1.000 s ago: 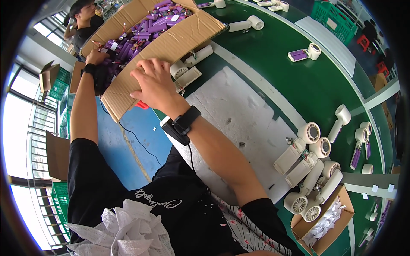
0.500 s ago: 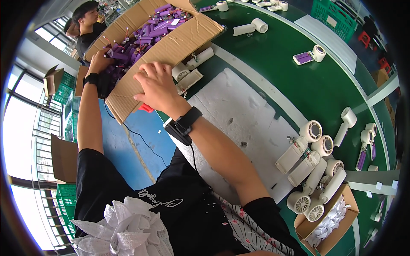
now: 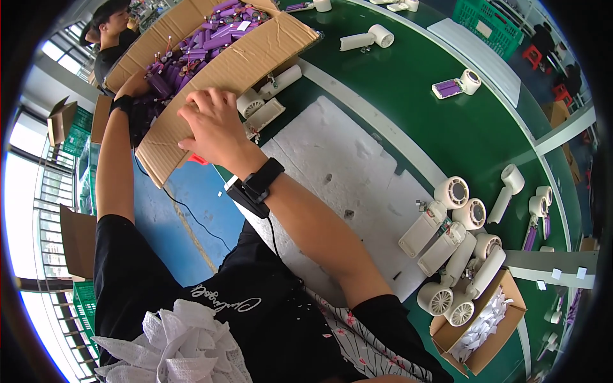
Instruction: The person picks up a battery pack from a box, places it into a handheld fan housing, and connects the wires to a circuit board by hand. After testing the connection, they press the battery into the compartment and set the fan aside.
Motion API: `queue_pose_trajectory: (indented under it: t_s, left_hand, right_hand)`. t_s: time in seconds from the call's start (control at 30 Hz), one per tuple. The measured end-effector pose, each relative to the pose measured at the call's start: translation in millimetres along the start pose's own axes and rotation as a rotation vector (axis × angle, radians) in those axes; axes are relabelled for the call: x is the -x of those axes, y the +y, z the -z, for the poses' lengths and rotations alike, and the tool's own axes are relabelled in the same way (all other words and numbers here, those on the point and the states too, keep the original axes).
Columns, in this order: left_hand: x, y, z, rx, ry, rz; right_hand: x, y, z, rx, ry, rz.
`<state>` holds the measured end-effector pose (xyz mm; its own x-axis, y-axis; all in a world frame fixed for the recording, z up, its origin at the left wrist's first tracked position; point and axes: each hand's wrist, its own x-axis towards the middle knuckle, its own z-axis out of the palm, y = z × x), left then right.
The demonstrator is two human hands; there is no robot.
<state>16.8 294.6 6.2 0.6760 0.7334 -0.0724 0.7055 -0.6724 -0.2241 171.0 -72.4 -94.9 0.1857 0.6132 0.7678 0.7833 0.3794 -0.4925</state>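
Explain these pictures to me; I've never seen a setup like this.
No machine does the handling: these are a person's two bare hands. The single view comes from a fisheye camera on their head, looking down, so straight edges bend.

The right hand grips the near wall of a large cardboard box. The left hand reaches inside among purple battery-like packs; whether it holds one is hidden.

White fan-shaped housings, a few with purple parts, lie about the green surface. Nearer are a pale sheet and a smaller box of white strips.
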Motion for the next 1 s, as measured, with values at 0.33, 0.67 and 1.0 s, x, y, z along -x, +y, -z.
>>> queue_pose_trajectory:
  t_s: [0.33,0.67,1.0]
  left_hand:
    - [2.8,1.0,-10.8,0.146,0.177,0.05]
    - [15.2,16.5,-7.5,0.159,0.349,0.072]
    - [31.4,61.9,0.9,0.13,0.563,0.29]
  right_hand:
    - [-0.1,2.1,-1.2,0.01,0.001,-0.004]
    - [0.3,5.1,0.1,0.004,0.005,-0.01]
    - [1.8,7.4,5.0,0.009,-0.005,0.002]
